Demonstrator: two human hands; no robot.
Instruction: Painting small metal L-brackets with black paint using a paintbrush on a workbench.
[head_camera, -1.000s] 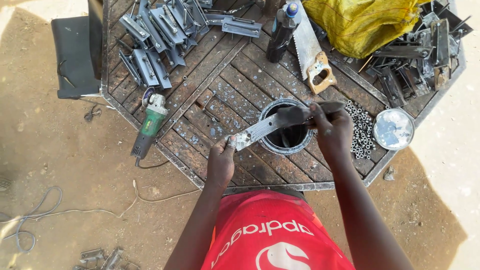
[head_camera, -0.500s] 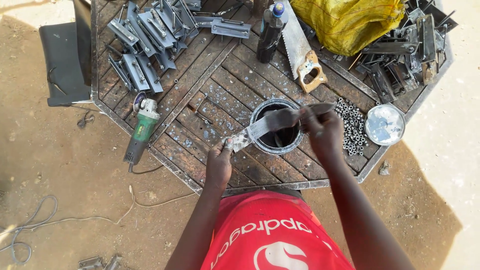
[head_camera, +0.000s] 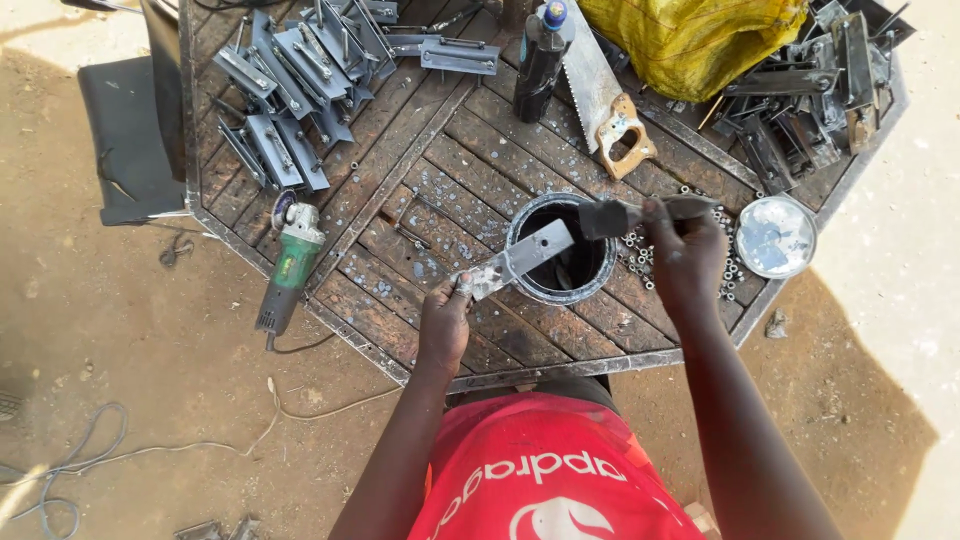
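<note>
My left hand (head_camera: 445, 325) grips the near end of a flat metal bracket (head_camera: 520, 258) and holds it slanted over a round black paint can (head_camera: 560, 250) that stands on the wooden slatted table (head_camera: 420, 180). My right hand (head_camera: 685, 255) is closed around the handle of a paintbrush (head_camera: 610, 217). The brush's dark bristles rest on the far end of the bracket, above the can's opening.
A green angle grinder (head_camera: 285, 265) lies at the table's left edge, its cord on the sandy ground. Several grey metal brackets (head_camera: 290, 90) are piled at back left. A dark bottle (head_camera: 540, 55), handsaw (head_camera: 605, 100), yellow bag (head_camera: 690, 35), can lid (head_camera: 775, 237) and scattered nuts (head_camera: 640, 265) lie nearby.
The view has drifted a little, so the table sits further left and up. My right hand has moved the brush slightly along the bracket; my left hand keeps its hold.
</note>
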